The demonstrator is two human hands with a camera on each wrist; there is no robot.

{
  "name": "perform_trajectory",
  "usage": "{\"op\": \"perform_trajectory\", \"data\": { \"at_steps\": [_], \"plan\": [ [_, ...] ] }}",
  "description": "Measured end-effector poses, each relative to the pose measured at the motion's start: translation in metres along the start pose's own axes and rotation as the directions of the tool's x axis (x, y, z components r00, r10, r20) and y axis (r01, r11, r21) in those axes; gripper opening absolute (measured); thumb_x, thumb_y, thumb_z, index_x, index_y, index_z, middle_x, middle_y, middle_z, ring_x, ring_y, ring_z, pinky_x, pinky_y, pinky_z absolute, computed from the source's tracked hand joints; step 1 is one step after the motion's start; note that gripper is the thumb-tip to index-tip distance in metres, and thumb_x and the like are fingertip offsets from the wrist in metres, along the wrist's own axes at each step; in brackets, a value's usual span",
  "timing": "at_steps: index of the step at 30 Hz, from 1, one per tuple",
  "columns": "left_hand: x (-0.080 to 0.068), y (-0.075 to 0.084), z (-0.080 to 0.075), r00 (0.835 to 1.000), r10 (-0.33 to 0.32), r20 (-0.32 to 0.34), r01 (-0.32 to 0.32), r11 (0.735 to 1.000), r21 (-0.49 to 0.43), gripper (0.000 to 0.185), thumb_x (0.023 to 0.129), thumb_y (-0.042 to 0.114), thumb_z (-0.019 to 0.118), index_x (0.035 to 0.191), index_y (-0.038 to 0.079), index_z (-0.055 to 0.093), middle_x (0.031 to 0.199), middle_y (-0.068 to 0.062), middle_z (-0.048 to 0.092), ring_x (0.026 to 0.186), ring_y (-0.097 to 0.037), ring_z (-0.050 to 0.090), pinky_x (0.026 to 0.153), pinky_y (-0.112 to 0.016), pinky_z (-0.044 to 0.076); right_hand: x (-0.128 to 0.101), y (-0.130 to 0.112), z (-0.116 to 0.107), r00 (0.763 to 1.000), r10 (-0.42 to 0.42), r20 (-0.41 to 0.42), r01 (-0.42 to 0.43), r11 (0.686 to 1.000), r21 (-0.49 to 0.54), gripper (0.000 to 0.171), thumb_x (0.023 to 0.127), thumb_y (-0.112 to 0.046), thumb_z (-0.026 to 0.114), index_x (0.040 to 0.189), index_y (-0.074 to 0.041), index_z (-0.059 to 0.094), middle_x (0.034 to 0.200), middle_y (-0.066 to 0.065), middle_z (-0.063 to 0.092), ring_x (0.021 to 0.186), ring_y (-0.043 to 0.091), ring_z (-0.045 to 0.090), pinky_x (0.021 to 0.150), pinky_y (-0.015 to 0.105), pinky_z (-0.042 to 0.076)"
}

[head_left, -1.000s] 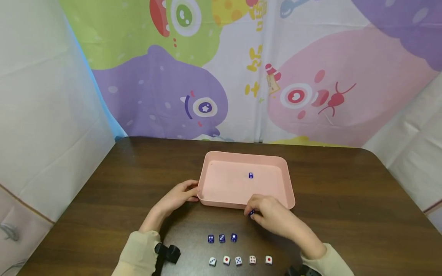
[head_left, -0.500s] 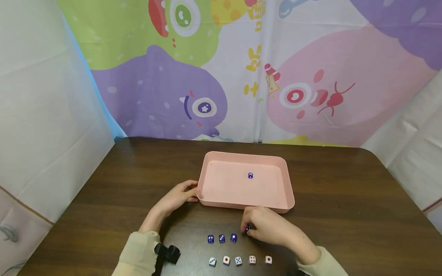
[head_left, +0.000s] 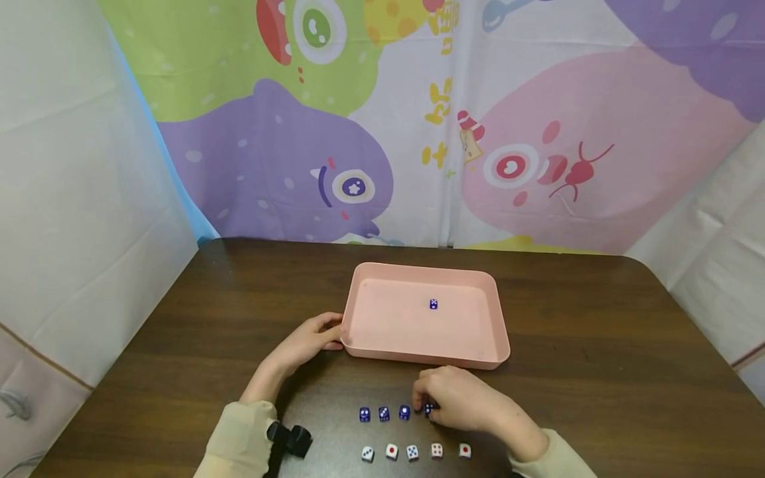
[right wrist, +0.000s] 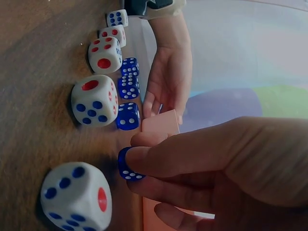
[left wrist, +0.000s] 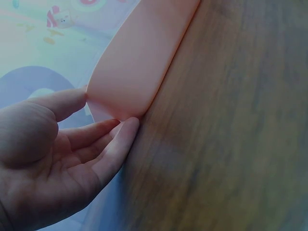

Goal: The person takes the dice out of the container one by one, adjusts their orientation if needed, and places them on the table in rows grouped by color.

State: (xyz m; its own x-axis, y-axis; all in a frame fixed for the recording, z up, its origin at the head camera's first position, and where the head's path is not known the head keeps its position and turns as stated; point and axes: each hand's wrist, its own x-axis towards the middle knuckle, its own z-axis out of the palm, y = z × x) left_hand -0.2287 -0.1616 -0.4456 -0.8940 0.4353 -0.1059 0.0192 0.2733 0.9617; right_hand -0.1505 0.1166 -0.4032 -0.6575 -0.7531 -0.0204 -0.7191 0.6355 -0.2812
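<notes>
- The right hand (head_left: 463,403) pinches a small dark blue plastic die with white dots (right wrist: 126,166) between the thumb and the fingertips, low over the dark brown wooden table (head_left: 597,372). It is just beside the right end of a row of three blue dice (head_left: 384,413), so it seems to be set down as the fourth one of this row.
- The left hand (head_left: 305,342) has relaxed, nearly straight fingers. They touch the near left corner of the shallow pink plastic tray (head_left: 496,312), probably to keep it from sliding.
- One more blue die (head_left: 433,304) lies alone inside the tray.
- A row of five white dice with red and blue dots (head_left: 415,451) stands nearer to the person, parallel to the blue row.
- The head view shows the whole arrangement, but the hand nearly covers the pinched die there.
- The right wrist view shows the pinch clearly.
- The left wrist view shows the fingers (left wrist: 113,149) under the tray corner and the thumb at its rim.
</notes>
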Motion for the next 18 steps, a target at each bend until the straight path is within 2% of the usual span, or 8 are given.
{"op": "perform_trajectory", "data": {
  "at_steps": [11,18],
  "plan": [
    [0.0004,-0.0003,0.0,1.0,0.005,0.002,-0.005,1.0,-0.002,0.042,0.095,0.013,0.045,0.128,-0.013,0.037,0.124,-0.03,0.045,0.104,-0.033,0.056,0.089,-0.037,0.05,0.0,-0.0019,0.0016,1.0,0.003,0.0,-0.003,1.0,-0.025,0.02,0.064,-0.005,0.07,0.075,-0.019,0.063,0.073,-0.013,0.052,0.067,0.002,0.046,0.062,0.02,0.044],
    [-0.0003,0.0007,-0.0003,1.0,0.002,0.005,-0.002,1.0,0.008,0.043,0.095,0.014,0.045,0.128,-0.013,0.037,0.124,-0.03,0.045,0.104,-0.033,0.057,0.089,-0.037,0.05,-0.0003,-0.003,0.0015,1.0,0.014,0.011,-0.014,1.0,0.008,0.02,0.065,-0.002,0.069,0.075,-0.018,0.062,0.073,-0.012,0.051,0.067,0.001,0.044,0.061,0.018,0.043]
  ]
}}
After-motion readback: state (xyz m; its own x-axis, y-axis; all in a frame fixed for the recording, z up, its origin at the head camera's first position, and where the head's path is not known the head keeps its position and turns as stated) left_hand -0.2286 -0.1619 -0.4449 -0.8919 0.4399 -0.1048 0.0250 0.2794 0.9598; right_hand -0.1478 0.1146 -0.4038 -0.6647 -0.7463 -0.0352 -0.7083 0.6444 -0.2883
